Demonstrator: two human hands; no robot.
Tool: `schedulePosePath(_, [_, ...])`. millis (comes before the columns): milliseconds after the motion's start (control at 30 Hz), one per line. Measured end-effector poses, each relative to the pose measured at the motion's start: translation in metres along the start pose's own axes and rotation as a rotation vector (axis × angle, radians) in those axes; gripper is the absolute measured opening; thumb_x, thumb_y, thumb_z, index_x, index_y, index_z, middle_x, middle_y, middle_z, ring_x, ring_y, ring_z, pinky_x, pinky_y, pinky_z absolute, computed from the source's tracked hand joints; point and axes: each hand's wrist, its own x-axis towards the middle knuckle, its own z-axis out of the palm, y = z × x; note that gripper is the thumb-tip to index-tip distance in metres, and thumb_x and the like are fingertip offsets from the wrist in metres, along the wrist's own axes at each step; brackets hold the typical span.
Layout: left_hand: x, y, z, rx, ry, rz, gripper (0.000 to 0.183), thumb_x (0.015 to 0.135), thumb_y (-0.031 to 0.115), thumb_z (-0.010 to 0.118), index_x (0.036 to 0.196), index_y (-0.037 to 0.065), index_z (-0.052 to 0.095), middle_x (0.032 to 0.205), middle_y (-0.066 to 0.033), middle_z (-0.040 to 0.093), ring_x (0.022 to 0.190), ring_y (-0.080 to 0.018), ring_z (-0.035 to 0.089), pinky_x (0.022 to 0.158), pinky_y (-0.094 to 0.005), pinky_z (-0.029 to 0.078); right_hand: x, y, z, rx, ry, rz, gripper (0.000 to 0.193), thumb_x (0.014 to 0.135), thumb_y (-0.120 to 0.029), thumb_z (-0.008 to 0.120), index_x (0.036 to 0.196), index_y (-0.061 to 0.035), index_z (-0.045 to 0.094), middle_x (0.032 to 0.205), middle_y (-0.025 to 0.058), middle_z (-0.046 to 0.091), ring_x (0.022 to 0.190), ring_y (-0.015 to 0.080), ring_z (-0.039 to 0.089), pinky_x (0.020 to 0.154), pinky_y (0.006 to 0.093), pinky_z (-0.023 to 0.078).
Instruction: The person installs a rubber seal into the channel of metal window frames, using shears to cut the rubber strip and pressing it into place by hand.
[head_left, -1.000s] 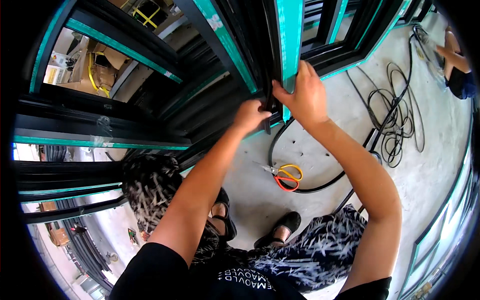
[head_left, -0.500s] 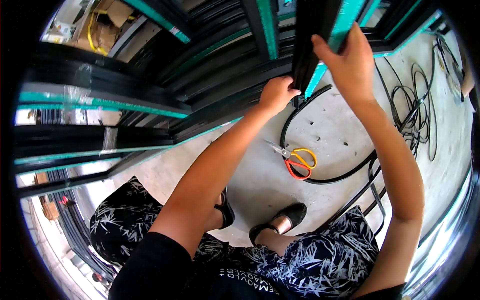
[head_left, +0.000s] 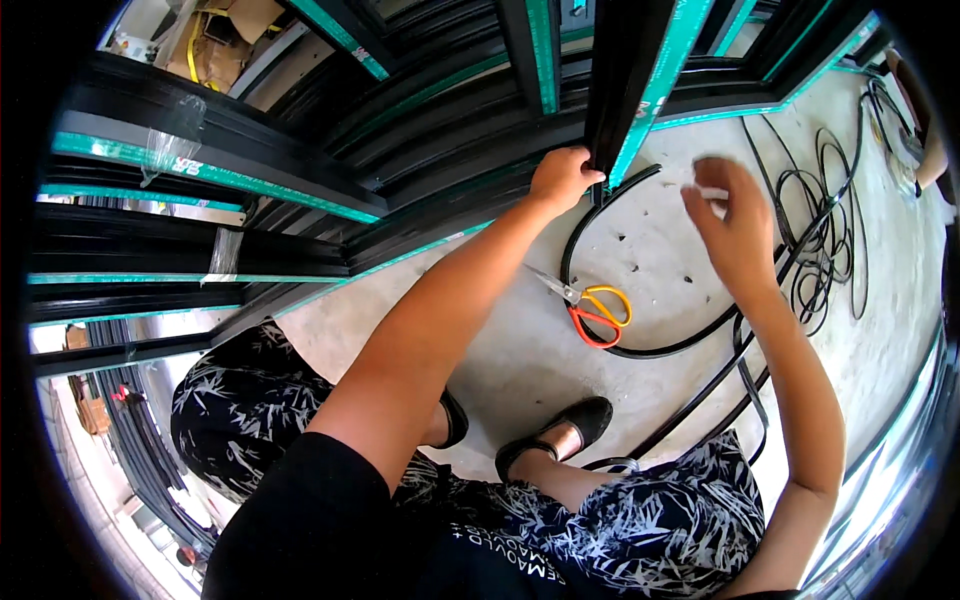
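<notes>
My left hand (head_left: 564,182) is closed at the lower end of an upright black frame bar (head_left: 612,90) with a teal film strip on it. Its fingertips press at the bar's corner, and what they pinch is hidden. To the right, my right hand (head_left: 738,225) hangs in the air off the bar, slightly blurred. Its fingers are bent, thumb apart, with nothing visible between them. Below, a pair of scissors (head_left: 595,312) with one orange and one yellow handle lies on the floor. A black rubber strip (head_left: 680,348) curves around the scissors, its cut end near the bar.
Black frames (head_left: 300,190) with teal film stand stacked across the left and top. Tangled black strip (head_left: 825,230) lies on the grey floor (head_left: 500,330) at right. A cardboard box (head_left: 235,45) is at upper left. Another person's arm (head_left: 935,160) shows at the right edge.
My right hand has let go of the upright bar and moved down and to the right. My left hand has stayed at the bar's lower end.
</notes>
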Motion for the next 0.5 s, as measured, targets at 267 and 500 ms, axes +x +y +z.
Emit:
schedulePosePath(267, [0.006,-0.004,0.0,-0.184,-0.059,-0.032,0.022,0.083,0.013,0.076,0.093,-0.004,0.067,0.087,-0.0136,0.073,0.07,-0.0194,0.07,0.065,-0.0328,0.057,-0.139,0.011,-0.003,0.033,-0.542,0.279,0.014,0.083,-0.007,0.066,0.096,-0.0026,0.065,0.085,0.0112,0.066,0.072,0.0232,0.068,0.068,0.0338,0.055])
schedulePosePath(500, [-0.001,0.004,0.005,0.049,0.052,-0.072,0.022,0.082,0.019,0.075,0.085,-0.001,0.068,0.079,-0.0152,0.071,0.068,-0.0292,0.068,0.063,-0.04,0.052,-0.163,0.021,0.064,-0.145,-0.503,0.173,0.023,0.082,-0.011,0.066,0.104,-0.0055,0.065,0.098,0.0129,0.065,0.093,0.0295,0.065,0.078,0.0397,0.055])
